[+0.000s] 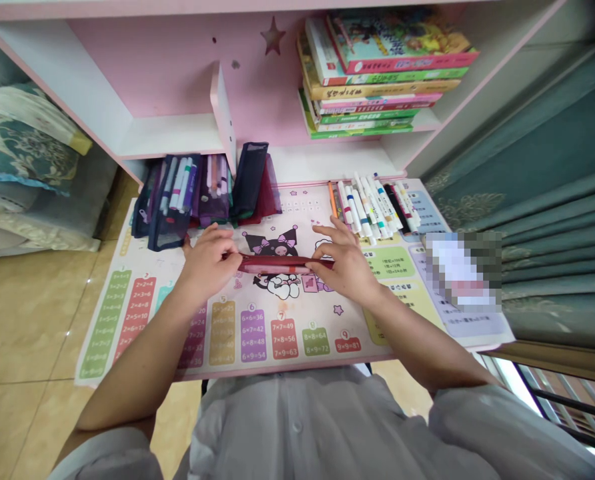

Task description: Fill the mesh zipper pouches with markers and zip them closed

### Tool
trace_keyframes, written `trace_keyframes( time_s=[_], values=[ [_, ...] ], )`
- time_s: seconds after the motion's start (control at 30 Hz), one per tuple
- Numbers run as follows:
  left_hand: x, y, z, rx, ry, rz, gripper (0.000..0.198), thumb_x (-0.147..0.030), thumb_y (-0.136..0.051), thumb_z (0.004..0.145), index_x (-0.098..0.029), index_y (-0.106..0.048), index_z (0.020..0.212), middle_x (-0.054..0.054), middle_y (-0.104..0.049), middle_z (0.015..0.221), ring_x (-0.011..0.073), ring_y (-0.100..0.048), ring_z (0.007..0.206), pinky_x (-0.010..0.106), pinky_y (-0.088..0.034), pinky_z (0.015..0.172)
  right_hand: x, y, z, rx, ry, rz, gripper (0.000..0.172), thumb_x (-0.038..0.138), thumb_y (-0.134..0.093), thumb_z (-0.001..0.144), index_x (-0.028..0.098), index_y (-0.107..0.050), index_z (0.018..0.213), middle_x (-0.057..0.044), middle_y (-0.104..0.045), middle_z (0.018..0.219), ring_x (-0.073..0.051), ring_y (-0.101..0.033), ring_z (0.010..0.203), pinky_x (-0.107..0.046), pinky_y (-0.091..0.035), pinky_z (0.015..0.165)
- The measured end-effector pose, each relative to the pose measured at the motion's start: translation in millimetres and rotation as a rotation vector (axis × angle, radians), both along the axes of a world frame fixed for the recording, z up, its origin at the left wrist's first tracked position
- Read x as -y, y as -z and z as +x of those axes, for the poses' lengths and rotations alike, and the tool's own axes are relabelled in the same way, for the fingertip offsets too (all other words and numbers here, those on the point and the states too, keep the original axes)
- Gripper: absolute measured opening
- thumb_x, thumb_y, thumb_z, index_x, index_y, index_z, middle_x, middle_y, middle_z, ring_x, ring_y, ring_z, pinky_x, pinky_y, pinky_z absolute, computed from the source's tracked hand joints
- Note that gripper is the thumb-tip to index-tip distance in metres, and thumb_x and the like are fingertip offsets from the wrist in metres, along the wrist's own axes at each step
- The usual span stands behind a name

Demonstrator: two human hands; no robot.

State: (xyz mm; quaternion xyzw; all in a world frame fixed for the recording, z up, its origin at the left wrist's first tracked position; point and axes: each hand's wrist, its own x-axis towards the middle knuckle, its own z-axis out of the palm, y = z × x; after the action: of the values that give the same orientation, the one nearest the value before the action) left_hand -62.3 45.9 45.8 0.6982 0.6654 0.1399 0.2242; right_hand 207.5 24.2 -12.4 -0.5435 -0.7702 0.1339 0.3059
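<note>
Between my hands, over the middle of the desk mat, is a narrow dark red pencil pouch with a zip along its edge. Something pale and orange shows through its side, too unclear to name. My left hand pinches the pouch's left end between thumb and fingers. At the other end, my right hand grips it with the thumb and a bent finger, other fingers raised. Beyond my left hand lie mesh pouches with markers inside. Past my right hand, loose white markers lie in a row.
The printed desk mat carries multiplication tables and a cartoon figure. A pink and white shelf rises behind, with a stack of books at right. Green curtains hang at the right, beside a blurred-out item on the mat.
</note>
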Motion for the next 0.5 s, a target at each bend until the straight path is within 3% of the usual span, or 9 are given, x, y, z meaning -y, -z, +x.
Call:
trace_keyframes(
  time_s=[0.13,0.5],
  values=[
    [-2.0,3.5,-3.4,0.023,0.015,0.011,0.018,-0.020,-0.053,0.078,-0.022,-0.058,0.060,0.001,-0.067,0.127,0.0271,-0.040,0.144,0.052,-0.031,0.119,-0.5,0.7,1.1,-0.004,0.006,0.009,0.014,0.026,-0.071,0.078,0.022,-0.064,0.066,-0.007,-0.063,0.134,-0.040,-0.035,0.145,-0.069,-0.029,0.114],
    [-5.2,4.8,-6.3,0.034,-0.009,0.012,0.015,-0.023,-0.053,0.076,-0.022,-0.058,0.061,0.004,-0.068,0.126,0.0273,-0.044,0.141,0.049,-0.034,0.117,-1.1,-0.1,1.0,-0.008,0.012,0.005,0.014,0.025,-0.072,0.077,0.022,-0.064,0.065,-0.007,-0.064,0.134,-0.040,-0.036,0.145,-0.068,-0.030,0.114]
  ],
)
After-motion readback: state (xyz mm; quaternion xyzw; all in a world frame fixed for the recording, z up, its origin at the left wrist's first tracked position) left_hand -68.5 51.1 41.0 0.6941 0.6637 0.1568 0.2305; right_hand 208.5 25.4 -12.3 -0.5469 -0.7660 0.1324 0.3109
